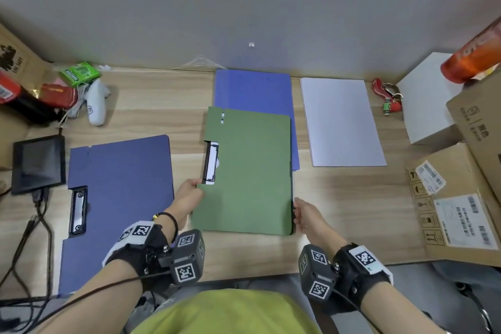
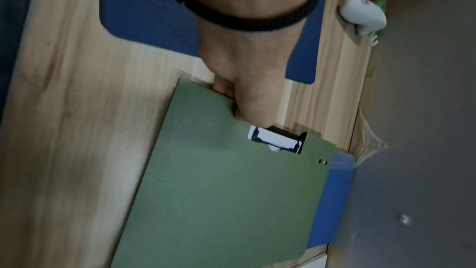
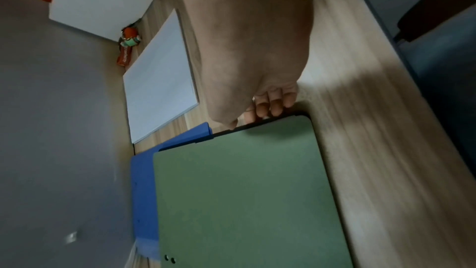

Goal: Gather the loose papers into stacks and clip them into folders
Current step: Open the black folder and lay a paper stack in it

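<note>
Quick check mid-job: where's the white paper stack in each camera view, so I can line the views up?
Head: white paper stack upper right, on the desk beside the blue folder.
Left wrist: only an unclear white sliver at the bottom edge.
Right wrist: upper left.
Shared landmark: the green folder, in all three.

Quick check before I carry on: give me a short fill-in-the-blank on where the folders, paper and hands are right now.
1. The closed green folder lies partly on top of a ____ folder.
2. The left hand grips the green folder just below its black ____.
3. The white paper stack lies to the ____ of the green folder.
4. The dark blue open folder holds ____ paper.

Missing words: blue; clip; right; no
</note>
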Demonstrator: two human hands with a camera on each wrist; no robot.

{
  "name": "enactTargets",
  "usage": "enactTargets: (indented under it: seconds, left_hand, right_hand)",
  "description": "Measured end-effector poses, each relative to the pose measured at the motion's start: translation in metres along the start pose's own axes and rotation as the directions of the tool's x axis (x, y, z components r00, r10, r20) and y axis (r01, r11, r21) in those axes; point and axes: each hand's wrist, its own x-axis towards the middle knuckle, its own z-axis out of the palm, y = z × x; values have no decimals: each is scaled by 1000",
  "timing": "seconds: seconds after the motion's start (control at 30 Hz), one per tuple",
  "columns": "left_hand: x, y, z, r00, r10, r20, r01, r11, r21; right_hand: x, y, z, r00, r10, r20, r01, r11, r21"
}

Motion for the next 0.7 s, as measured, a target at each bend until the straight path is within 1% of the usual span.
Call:
enactTargets:
  seconds: [0.13,0.23,0.33,0.43,0.5,0.57,0.7]
  left_hand:
    - [-1,5,5,999,47,-1,-47,997,-58]
    - [1,21,6,993,119,1,-118,985,-123]
    - [13,41,8,982,187,-10,-185,964,-191]
    - [31,56,12,981,193,-13,-191,956,-224]
    - [44,60,16,983,183,-17,-182,956,-231]
    - [52,63,22,984,173,-37,-176,952,-251]
    - [50,68,35,979,141,-146,-179,936,-301]
  right_hand:
    - [3,1,-2,999,-41,18,40,998,49]
    - [9,-10,-5,996,-75,48,65,982,177]
    - [13,-31,-7,991,-131,34,117,954,276]
    - [16,-50,-12,980,-179,85,131,907,400]
    - [17,-59,-14,981,-168,92,111,890,443]
    - [23,-60,-14,989,-122,79,65,856,513]
    - [41,-43,-7,1000,-26,-9,26,826,563]
